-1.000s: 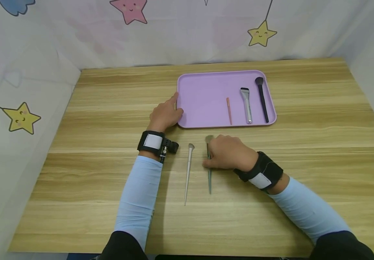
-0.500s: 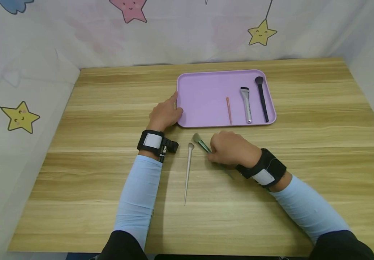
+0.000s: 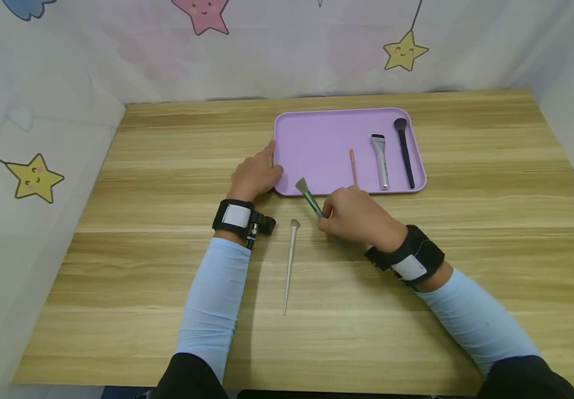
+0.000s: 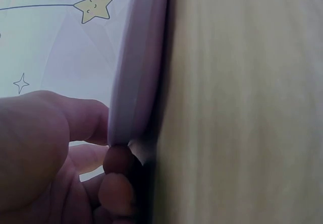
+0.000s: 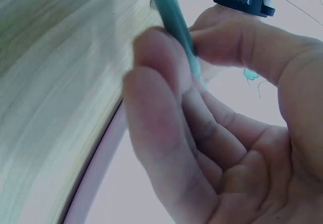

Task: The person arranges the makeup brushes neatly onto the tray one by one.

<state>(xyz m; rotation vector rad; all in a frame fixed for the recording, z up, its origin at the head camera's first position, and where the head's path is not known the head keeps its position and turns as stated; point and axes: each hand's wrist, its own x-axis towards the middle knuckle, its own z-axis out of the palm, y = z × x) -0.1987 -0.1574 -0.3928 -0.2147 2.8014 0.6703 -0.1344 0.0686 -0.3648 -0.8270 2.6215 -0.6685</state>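
A green makeup brush (image 3: 311,200) is pinched between the thumb and fingers of my right hand (image 3: 359,217), its bristles pointing up and left over the tray's front rim. The same brush's green handle (image 5: 174,22) shows between thumb and fingertips in the right wrist view. My left hand (image 3: 254,176) grips the left end of the purple tray (image 3: 311,147), thumb on the inner side of the rim and fingers under it in the left wrist view. A pale slim makeup brush (image 3: 290,266) lies on the table between my forearms, bristles toward the tray.
In the tray's right half lie a thin orange stick-like tool (image 3: 354,166), a silver flat brush (image 3: 380,160) with a dark tip and a black fluffy brush (image 3: 404,152). The wooden table (image 3: 157,166) meets a patterned cloth (image 3: 287,55) at the back.
My right hand has lifted the green brush, tilted its bristle end leftward and carried it forward to the tray's front rim. The left hand stays on the tray.
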